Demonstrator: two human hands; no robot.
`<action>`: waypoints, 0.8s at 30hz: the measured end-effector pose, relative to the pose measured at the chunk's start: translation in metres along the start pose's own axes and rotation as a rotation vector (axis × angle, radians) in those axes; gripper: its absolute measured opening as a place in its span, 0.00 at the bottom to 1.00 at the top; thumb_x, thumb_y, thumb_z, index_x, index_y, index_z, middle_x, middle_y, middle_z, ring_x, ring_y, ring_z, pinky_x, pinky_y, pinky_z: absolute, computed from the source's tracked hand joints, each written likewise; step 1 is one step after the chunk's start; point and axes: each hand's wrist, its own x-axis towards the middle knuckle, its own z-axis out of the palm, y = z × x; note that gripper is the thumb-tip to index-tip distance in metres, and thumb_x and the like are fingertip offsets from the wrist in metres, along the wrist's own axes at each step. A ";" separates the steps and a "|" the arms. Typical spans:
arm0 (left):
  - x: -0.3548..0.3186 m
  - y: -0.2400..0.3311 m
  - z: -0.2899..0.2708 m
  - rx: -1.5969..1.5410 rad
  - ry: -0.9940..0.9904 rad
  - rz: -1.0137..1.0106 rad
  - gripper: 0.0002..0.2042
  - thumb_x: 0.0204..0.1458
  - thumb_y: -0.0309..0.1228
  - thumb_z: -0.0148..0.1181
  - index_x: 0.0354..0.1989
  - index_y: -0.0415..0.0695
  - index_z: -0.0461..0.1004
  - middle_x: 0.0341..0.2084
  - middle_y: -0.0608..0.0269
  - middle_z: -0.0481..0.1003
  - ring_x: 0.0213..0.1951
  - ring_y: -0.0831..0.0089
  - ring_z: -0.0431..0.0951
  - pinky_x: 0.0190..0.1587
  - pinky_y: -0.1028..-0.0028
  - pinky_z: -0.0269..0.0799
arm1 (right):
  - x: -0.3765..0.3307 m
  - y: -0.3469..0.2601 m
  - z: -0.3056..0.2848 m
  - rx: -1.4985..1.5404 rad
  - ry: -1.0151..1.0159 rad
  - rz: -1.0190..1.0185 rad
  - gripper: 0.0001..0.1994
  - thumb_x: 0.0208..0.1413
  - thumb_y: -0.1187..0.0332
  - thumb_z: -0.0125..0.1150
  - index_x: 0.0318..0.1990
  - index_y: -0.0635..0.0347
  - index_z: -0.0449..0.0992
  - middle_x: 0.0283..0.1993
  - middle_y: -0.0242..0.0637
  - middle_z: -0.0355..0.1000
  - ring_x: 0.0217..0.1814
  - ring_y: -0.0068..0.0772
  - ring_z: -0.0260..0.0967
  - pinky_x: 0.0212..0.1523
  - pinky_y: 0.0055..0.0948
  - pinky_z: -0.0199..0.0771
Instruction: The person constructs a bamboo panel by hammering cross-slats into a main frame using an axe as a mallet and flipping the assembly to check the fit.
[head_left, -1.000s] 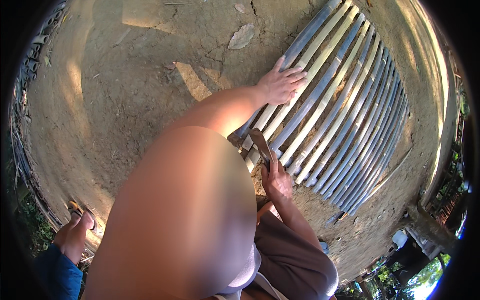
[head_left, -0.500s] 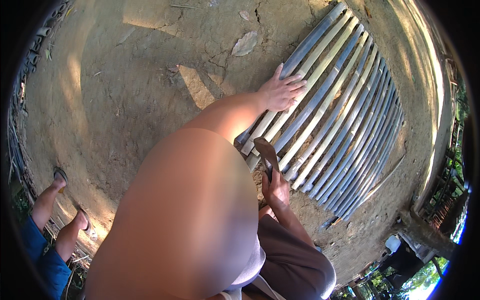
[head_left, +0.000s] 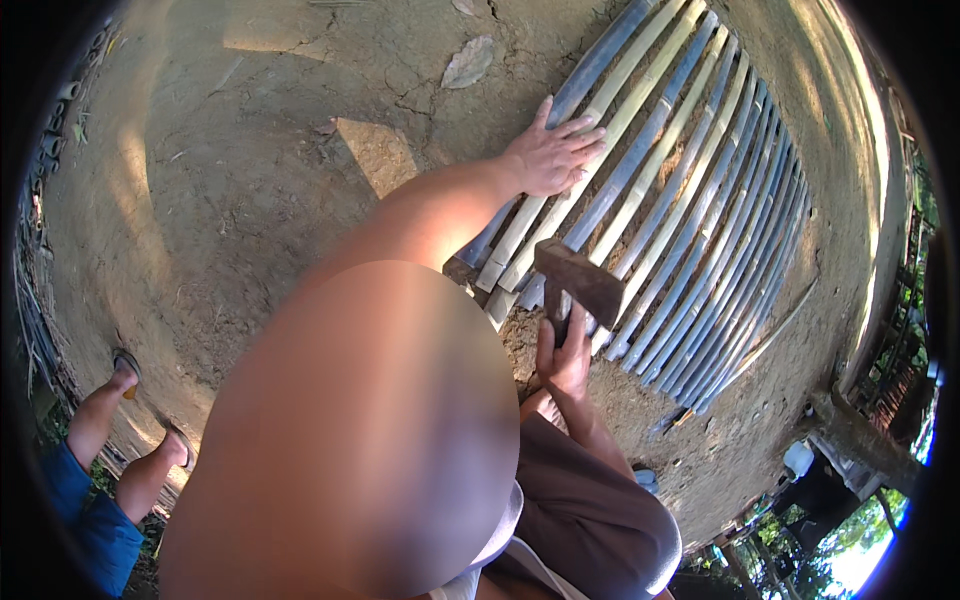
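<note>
My left hand point(head_left: 555, 158) lies flat with spread fingers across the first few split bamboo slats point(head_left: 668, 150), pressing on a grey one and the pale ones beside it. The slats lie side by side on the ground, spread like a fan. In my right hand point(head_left: 566, 357) is a hatchet point(head_left: 582, 281) with a dark, rusty wedge-shaped head, gripped by its short handle. Its head is over the near ends of the slats; whether it touches them I cannot tell. A large blurred patch covers much of my left upper arm and the lower middle.
Bare, cracked earth point(head_left: 250, 200) surrounds the slats, with a dry leaf point(head_left: 468, 62) beyond. Another person's legs in blue shorts point(head_left: 107, 540) stand at the lower left. A log point(head_left: 865, 440) and a white container point(head_left: 798, 458) are at the right.
My right hand has turned the hatchet, so its head now points right and shows its broad side. My left hand stays on the slats. The whole view has shifted slightly.
</note>
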 end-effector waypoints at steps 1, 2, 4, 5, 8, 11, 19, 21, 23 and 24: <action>0.001 0.002 -0.001 -0.007 -0.012 0.003 0.29 0.72 0.48 0.38 0.80 0.60 0.49 0.81 0.77 0.42 0.81 0.73 0.37 0.77 0.31 0.27 | -0.003 0.006 -0.008 0.055 0.016 0.032 0.30 0.64 0.73 0.62 0.70 0.70 0.58 0.32 0.55 0.79 0.31 0.52 0.83 0.29 0.44 0.81; 0.004 0.003 -0.003 -0.014 -0.014 0.004 0.29 0.72 0.48 0.38 0.80 0.60 0.49 0.81 0.77 0.42 0.81 0.73 0.37 0.77 0.31 0.27 | -0.003 0.012 -0.020 0.104 0.036 0.057 0.30 0.65 0.73 0.61 0.71 0.70 0.57 0.32 0.52 0.80 0.31 0.46 0.83 0.29 0.42 0.81; -0.006 -0.008 0.003 0.013 0.012 -0.014 0.29 0.72 0.47 0.37 0.80 0.59 0.49 0.81 0.77 0.42 0.81 0.71 0.37 0.77 0.31 0.29 | 0.012 0.007 -0.044 0.240 -0.031 0.164 0.26 0.69 0.71 0.56 0.70 0.67 0.58 0.29 0.39 0.76 0.25 0.28 0.76 0.25 0.32 0.77; -0.013 -0.009 0.006 0.016 0.008 -0.021 0.29 0.72 0.47 0.37 0.80 0.59 0.49 0.81 0.77 0.42 0.81 0.71 0.37 0.77 0.31 0.29 | 0.015 0.018 -0.059 0.205 -0.087 0.219 0.25 0.70 0.69 0.56 0.70 0.67 0.58 0.29 0.38 0.76 0.24 0.28 0.75 0.24 0.32 0.77; 0.000 -0.007 0.004 0.012 0.032 -0.003 0.29 0.72 0.47 0.38 0.80 0.58 0.48 0.81 0.76 0.41 0.81 0.70 0.38 0.77 0.31 0.31 | 0.028 0.055 -0.104 0.202 -0.119 0.575 0.25 0.69 0.65 0.60 0.68 0.66 0.61 0.30 0.37 0.76 0.23 0.27 0.74 0.22 0.31 0.75; 0.005 -0.003 0.005 0.013 0.025 0.010 0.29 0.71 0.45 0.40 0.80 0.59 0.48 0.81 0.77 0.41 0.81 0.71 0.39 0.77 0.31 0.32 | 0.004 0.100 -0.128 -0.034 -0.097 0.632 0.30 0.57 0.64 0.74 0.62 0.66 0.67 0.35 0.37 0.78 0.30 0.23 0.74 0.29 0.27 0.74; 0.003 -0.005 0.001 0.071 -0.028 0.000 0.29 0.71 0.46 0.40 0.80 0.63 0.47 0.81 0.79 0.41 0.81 0.70 0.39 0.75 0.27 0.34 | -0.175 0.136 -0.120 -0.208 0.458 0.933 0.23 0.57 0.59 0.72 0.49 0.70 0.74 0.24 0.44 0.73 0.23 0.42 0.72 0.29 0.42 0.73; 0.002 -0.008 0.007 0.109 -0.029 -0.010 0.29 0.72 0.49 0.37 0.80 0.66 0.47 0.81 0.82 0.40 0.81 0.70 0.37 0.75 0.27 0.36 | -0.216 0.147 -0.123 -0.397 0.428 0.945 0.23 0.57 0.56 0.72 0.46 0.69 0.76 0.24 0.48 0.73 0.24 0.46 0.73 0.30 0.44 0.73; 0.010 -0.006 0.005 0.077 -0.012 -0.006 0.28 0.72 0.49 0.35 0.80 0.66 0.48 0.81 0.81 0.40 0.81 0.70 0.37 0.76 0.29 0.35 | -0.251 0.160 -0.133 -0.398 0.397 1.026 0.24 0.58 0.54 0.71 0.48 0.68 0.78 0.25 0.51 0.75 0.25 0.52 0.73 0.31 0.45 0.73; 0.004 -0.007 0.006 0.060 -0.038 -0.006 0.28 0.72 0.49 0.35 0.80 0.66 0.49 0.81 0.80 0.40 0.81 0.69 0.36 0.76 0.30 0.36 | -0.261 0.153 -0.129 -0.450 0.321 1.094 0.22 0.61 0.56 0.69 0.53 0.65 0.78 0.33 0.51 0.78 0.32 0.53 0.76 0.35 0.44 0.75</action>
